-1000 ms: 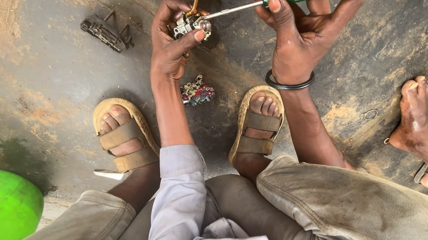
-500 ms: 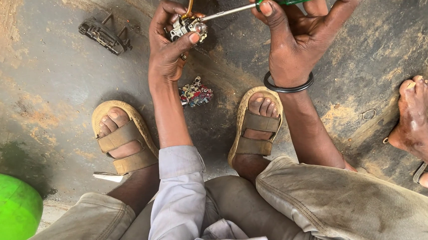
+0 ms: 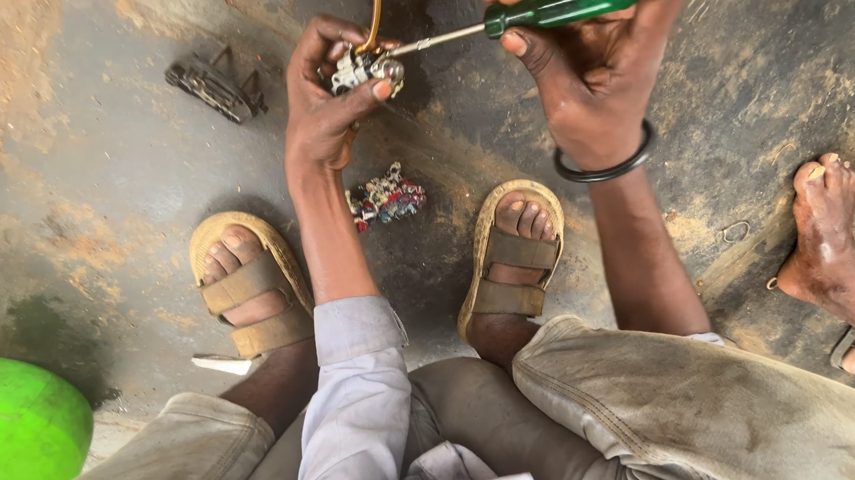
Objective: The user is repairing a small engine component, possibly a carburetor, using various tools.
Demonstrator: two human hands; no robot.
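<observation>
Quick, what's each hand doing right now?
Left hand: closed around a small metal part.
Right hand: closed on a green-handled screwdriver, tip at the part.

Stained concrete floor (image 3: 93, 193): dark metal part (image 3: 216, 84) at ten o'clock; small multicoloured clump (image 3: 386, 195) near centre; green round object (image 3: 15, 439) at eight o'clock.

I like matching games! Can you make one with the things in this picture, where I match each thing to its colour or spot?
Things:
1. screwdriver
2. small metal part
3. bracelet
4. round tub

Clues:
A. bright green, bottom left corner
B. black, around the right wrist
C. pinched in the left hand
D. green handle, in the right hand

Pairs: 1-D, 2-C, 3-B, 4-A
</observation>
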